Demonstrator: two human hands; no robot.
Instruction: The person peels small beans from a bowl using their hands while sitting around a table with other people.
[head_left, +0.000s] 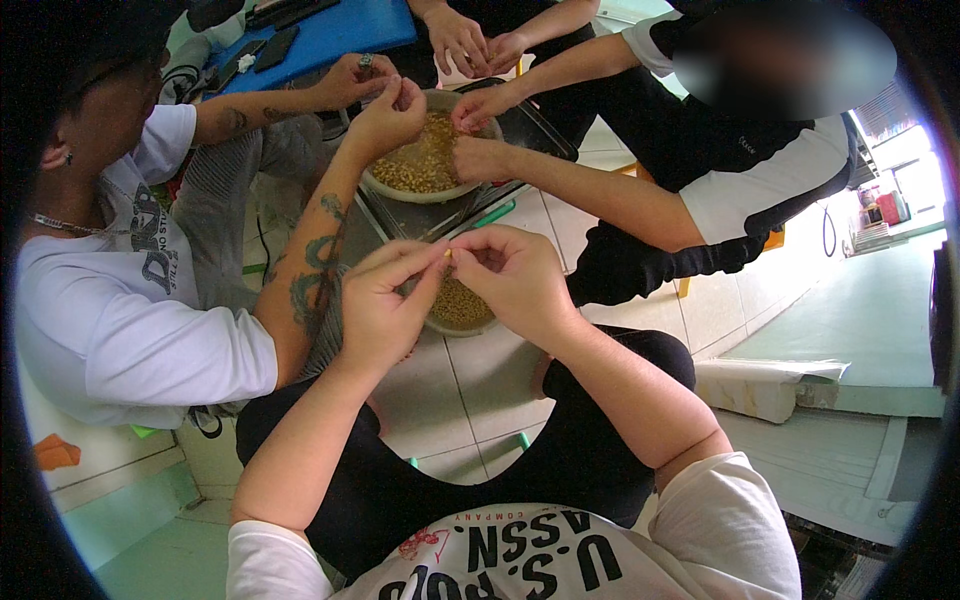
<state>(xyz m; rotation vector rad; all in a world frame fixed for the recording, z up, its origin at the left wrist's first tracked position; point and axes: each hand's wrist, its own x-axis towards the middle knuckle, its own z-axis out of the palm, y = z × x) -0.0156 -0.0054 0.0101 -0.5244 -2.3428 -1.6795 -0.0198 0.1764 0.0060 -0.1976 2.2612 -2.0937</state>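
Observation:
My left hand (390, 300) and my right hand (521, 281) meet at the fingertips in front of me. Pinched between them is a small yellow bean or kernel (448, 253), mostly covered by the fingers. Under my hands stands a round bowl of small tan beans (461, 307), its upper part hidden by them. Farther off, a larger pale bowl (431, 196) holds yellowish beans (412, 169), apparently in liquid.
A co-worker's hands (394, 105) are raised left of the large bowl; another co-worker's hands (480, 135) reach into it. A third person's hands (472, 49) are beyond. Phones (276, 49) lie on a blue table (349, 37). Below is a tiled floor (480, 390).

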